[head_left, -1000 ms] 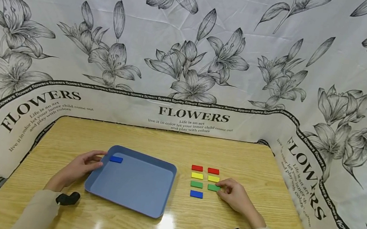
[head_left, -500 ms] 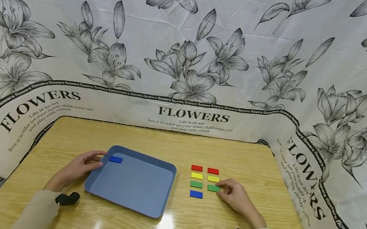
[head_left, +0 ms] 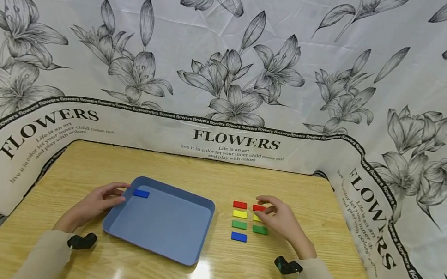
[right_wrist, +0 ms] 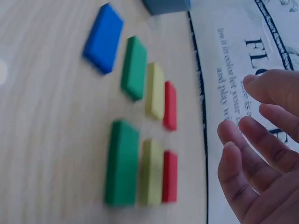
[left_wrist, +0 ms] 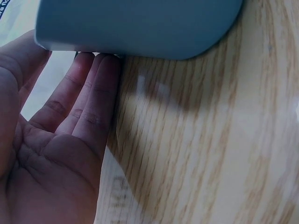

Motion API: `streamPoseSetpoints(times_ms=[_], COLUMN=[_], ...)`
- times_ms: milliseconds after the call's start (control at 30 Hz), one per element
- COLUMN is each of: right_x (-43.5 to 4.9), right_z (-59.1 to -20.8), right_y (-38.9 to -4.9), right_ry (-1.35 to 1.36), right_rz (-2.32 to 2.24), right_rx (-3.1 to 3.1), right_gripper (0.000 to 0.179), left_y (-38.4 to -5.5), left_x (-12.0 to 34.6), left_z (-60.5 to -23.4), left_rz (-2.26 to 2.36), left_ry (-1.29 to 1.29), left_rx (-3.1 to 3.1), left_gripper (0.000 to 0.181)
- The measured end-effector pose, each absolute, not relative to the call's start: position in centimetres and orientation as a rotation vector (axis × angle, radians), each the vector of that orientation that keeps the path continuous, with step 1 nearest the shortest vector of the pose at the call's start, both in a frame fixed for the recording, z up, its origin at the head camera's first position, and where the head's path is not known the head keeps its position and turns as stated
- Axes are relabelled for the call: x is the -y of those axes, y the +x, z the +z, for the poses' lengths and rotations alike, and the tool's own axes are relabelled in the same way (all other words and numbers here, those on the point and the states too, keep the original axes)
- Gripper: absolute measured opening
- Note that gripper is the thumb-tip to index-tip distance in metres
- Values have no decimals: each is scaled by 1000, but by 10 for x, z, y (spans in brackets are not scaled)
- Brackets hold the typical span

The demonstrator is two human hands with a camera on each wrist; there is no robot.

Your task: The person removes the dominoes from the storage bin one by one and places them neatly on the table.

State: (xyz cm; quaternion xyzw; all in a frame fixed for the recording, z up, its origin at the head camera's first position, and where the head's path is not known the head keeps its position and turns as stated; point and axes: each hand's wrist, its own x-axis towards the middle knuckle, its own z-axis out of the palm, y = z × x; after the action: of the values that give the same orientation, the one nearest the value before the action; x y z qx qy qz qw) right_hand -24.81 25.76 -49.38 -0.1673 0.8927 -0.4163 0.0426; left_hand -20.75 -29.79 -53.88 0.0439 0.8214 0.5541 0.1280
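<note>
My left hand (head_left: 100,201) holds the left rim of a blue-grey tray (head_left: 197,248); in the left wrist view, the fingers (left_wrist: 96,93) reach the tray's edge (left_wrist: 126,30). Inside the tray, at its far left corner, lies a flat blue block (head_left: 141,193). My right hand (head_left: 282,219) hovers over the right-hand column of flat blocks, partly covering the red block (head_left: 258,207) and yellow block (head_left: 255,218). A green block (head_left: 260,230) lies just nearer. In the right wrist view, its fingers (right_wrist: 268,151) are loosely bent and hold nothing.
The left-hand column has a red block (head_left: 239,205), a yellow block (head_left: 240,214), a green block (head_left: 239,225) and a blue block (head_left: 239,237). A flower-print cloth (head_left: 237,99) encloses the wooden table (head_left: 186,167) at its back and sides.
My right hand has moved from the green block in the right column to farther up, over the red and yellow ones. The green block stays in place. The left hand and tray have not moved.
</note>
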Motion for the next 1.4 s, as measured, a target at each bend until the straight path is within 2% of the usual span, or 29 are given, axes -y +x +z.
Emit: streamPoseSetpoints(times_ms=[333, 700, 1000, 1400], right_x=[-190, -108, -46, 1], right_z=[-474, -456, -468, -489], right_y=[-273, -282, -284, -277], right_ry=[-721, -910, -1064, -1122], right_rz=[-1318, -1374, -1443, -1375], right_rx=[-2683, -2550, -2444, -2421], right_gripper=[47, 51, 48, 49], left_y=[-206, -205, -207, -209], left_x=[300, 301, 300, 299], left_z=[-539, -539, -537, -537], left_rz=[1622, 1607, 1599, 1601], left_ry=[129, 112, 100, 89], left_rx=[-2380, -2385, -2393, -2393], left_gripper=[60, 60, 59, 57])
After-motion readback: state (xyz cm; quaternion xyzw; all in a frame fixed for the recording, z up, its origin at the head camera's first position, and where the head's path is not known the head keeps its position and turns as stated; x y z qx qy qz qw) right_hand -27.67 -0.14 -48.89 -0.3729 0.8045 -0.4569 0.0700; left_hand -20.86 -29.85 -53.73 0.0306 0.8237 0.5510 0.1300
